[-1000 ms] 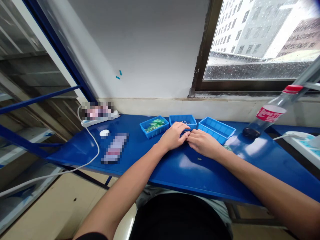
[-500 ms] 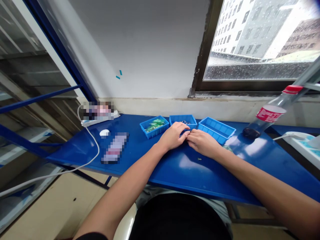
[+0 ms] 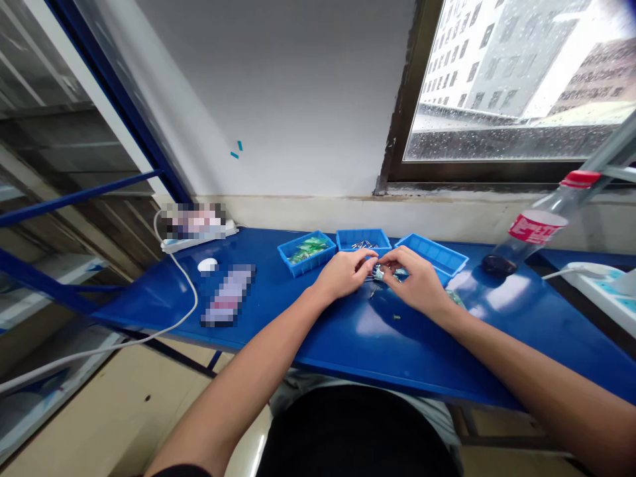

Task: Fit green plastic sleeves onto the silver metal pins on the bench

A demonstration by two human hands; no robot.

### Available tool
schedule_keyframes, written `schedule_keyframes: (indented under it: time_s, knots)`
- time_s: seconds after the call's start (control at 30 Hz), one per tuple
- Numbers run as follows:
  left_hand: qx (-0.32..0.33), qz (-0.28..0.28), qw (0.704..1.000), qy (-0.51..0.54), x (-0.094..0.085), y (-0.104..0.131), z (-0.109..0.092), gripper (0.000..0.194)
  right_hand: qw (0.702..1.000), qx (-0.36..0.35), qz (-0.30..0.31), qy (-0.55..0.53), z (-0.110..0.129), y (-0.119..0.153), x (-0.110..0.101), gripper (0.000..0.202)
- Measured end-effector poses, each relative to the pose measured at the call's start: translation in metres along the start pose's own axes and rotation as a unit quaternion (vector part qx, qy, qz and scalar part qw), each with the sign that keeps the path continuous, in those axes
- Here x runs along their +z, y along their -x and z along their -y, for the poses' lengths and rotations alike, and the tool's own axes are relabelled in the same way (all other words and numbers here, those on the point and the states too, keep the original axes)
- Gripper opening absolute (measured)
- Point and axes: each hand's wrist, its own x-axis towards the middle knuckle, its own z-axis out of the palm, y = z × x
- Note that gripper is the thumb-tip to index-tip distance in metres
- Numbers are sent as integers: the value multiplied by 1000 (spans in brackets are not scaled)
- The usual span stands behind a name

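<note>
Over the blue table, my left hand (image 3: pixel 344 273) and my right hand (image 3: pixel 416 277) meet fingertip to fingertip. Between them is a small pale, shiny part (image 3: pixel 379 273), pinched by the right thumb and fingers; its exact kind is too small to tell. The left thumb and index finger close against its left side, and whether they grip it is partly hidden. Thin metal pieces (image 3: pixel 371 291) show just below the fingertips. Nearer the front lies a small screw-like piece (image 3: pixel 396 317). Behind my hands stands a blue tray (image 3: pixel 363 233) with thin metal pieces in it.
To the left, another blue tray (image 3: pixel 298 268) holds green pieces (image 3: pixel 309 248). A third blue tray (image 3: pixel 440 252) is behind my right hand, with green pieces (image 3: pixel 454 298) by my right wrist. A bottle (image 3: pixel 538 225), power strips, a white cable (image 3: pixel 193 285) and a blurred flat object (image 3: pixel 229 295) flank the work area.
My right hand has lifted and turned, its fingers now raised and spread from the thumb. The pale part and thin metal pieces have come into view between the hands.
</note>
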Motion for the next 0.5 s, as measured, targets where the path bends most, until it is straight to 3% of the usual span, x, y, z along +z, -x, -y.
schedule_keyframes:
  time_s: [0.1,0.2,0.5]
  knots:
    - [11,27,999,14,2,0,-2,31,997,48,-26,-56,0,2,0,7]
    - [17,18,999,36,5,-1,-1,26,991,82,-23,-100,-2,3,1,7]
    - [-62,-34,986,148,11,-2,-2,28,985,104,-41,-130,-10,3,3,6]
